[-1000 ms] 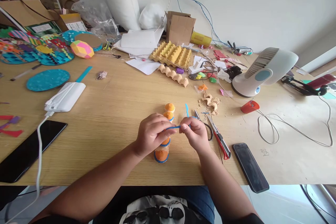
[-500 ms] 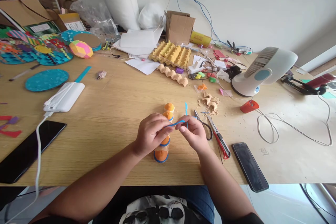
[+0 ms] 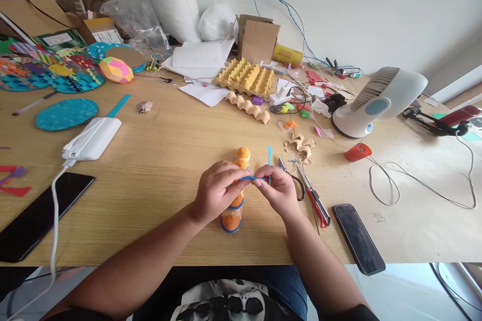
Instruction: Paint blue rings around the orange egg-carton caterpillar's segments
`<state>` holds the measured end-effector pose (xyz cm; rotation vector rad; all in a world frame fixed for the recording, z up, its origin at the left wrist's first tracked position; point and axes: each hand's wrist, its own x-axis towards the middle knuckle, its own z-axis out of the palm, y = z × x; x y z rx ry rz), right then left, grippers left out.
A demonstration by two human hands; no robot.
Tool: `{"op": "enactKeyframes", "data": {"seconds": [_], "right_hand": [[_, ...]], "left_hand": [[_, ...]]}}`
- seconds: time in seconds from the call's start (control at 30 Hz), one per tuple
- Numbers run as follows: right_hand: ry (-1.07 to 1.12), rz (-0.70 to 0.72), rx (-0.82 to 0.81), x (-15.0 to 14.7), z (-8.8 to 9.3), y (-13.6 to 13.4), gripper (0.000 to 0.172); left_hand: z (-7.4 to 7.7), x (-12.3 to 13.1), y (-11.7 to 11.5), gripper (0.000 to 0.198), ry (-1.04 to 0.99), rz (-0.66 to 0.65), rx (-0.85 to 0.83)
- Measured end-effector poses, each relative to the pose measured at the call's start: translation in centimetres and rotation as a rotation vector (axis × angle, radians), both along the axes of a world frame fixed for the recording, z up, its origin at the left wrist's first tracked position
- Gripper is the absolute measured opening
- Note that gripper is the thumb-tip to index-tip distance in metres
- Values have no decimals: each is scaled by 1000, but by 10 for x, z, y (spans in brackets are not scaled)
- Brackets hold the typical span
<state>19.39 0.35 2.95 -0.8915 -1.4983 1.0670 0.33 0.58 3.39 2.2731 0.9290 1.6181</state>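
Between my two hands stretches a thin blue strip of clay (image 3: 247, 178), held just above the table. My left hand (image 3: 217, 188) pinches its left end with thumb and fingers, and my right hand (image 3: 276, 189) pinches the other end. Partly hidden beneath them lies an egg-carton row (image 3: 231, 221) with orange domes and blue edging at the base of some. A light blue plastic knife (image 3: 270, 153) stands out beyond my right fingers; whether that hand touches it I cannot tell. Black-handled scissors (image 3: 300, 189) lie right of that hand.
A red utility knife (image 3: 318, 203) and a phone (image 3: 359, 238) lie to the right, near a white fan (image 3: 376, 103). Egg trays (image 3: 244, 78) and carton scraps (image 3: 301, 145) sit farther back. On the left are a power bank (image 3: 92, 139) and a black tablet-like device (image 3: 45, 215).
My right fingers have closed further over the blue strip, which now runs straighter between the hands. The light blue knife's tip has shifted slightly right.
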Motion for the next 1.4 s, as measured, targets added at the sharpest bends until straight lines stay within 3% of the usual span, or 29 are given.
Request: {"op": "enactKeyframes", "data": {"seconds": [0.17, 0.43, 0.73, 0.93, 1.2, 1.4], "right_hand": [[-12, -10, -14, 0, -1, 1, 23], [45, 83, -60, 1, 1, 1, 30], [-24, 16, -16, 1, 0, 0, 21], [-41, 27, 13, 2, 1, 1, 24], [-74, 87, 45, 3, 3, 2, 29], [-13, 44, -48, 1, 3, 2, 31]], "left_hand": [[-1, 0, 0, 19, -20, -19, 3], [4, -2, -2, 9, -16, 0, -5], [-2, 0, -1, 24, -33, 0, -3], [-3, 0, -1, 22, -43, -43, -22], [0, 0, 0, 15, -114, -126, -174], [0, 1, -1, 5, -161, -112, -278]]}}
